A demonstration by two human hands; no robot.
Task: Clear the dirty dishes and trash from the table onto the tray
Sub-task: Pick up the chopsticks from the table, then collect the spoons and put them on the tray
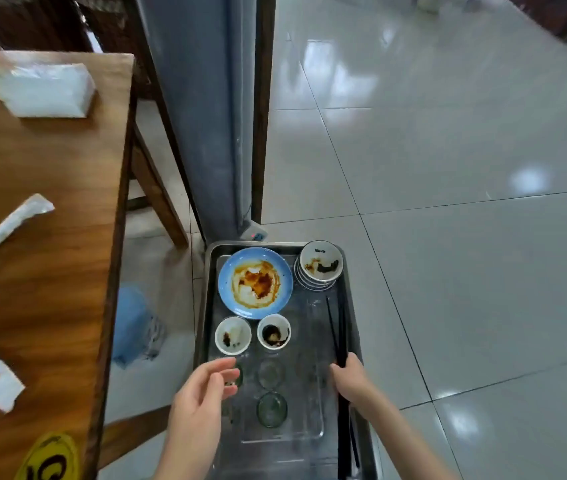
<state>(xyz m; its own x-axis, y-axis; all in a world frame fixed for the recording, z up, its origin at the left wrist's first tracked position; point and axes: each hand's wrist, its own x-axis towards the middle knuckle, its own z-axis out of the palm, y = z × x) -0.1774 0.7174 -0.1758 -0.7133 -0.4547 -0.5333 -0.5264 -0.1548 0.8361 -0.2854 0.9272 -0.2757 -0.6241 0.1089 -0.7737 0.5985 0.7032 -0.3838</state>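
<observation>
Two hands over the tray: right hand pinches black chopsticks, laying them along the right rim, likely to keep the middle free. Left hand is spread, holding nothing. Blue plate, stacked bowls and two cups carry sauce residue. Clear glasses, probably empty. Wrappers remain on the table.
</observation>
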